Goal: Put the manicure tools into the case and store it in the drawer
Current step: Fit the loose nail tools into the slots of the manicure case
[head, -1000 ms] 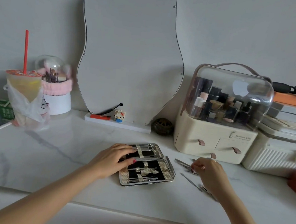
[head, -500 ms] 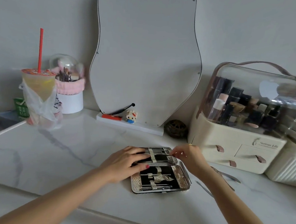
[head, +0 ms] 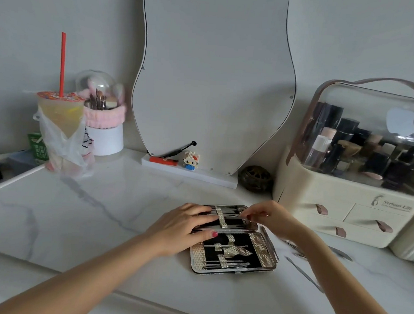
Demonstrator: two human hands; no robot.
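The manicure case [head: 263, 251] lies open on the white marble counter, black inside with gold snakeskin straps and several thin steel tools under them. My left hand [head: 184, 228] rests flat on the case's left side, fingers straight across the far half. My right hand [head: 267, 216] hovers over the far half's right end and pinches a thin metal tool [head: 242, 217] at the strap. Loose steel tools [head: 301, 269] lie on the counter to the right of the case, partly hidden by my right forearm.
A cream cosmetics organiser [head: 343, 204] with small drawers and a clear dome stands at right. A wavy mirror [head: 213, 79] leans on the wall behind, with a small dark round jar [head: 255, 178] beside it. A bagged drink cup [head: 60, 121] and a brush holder [head: 103, 126] stand at left.
My right hand left the loose tools at right, carried one over to the case's far half and now holds it at the strap. My left hand stayed on the case.
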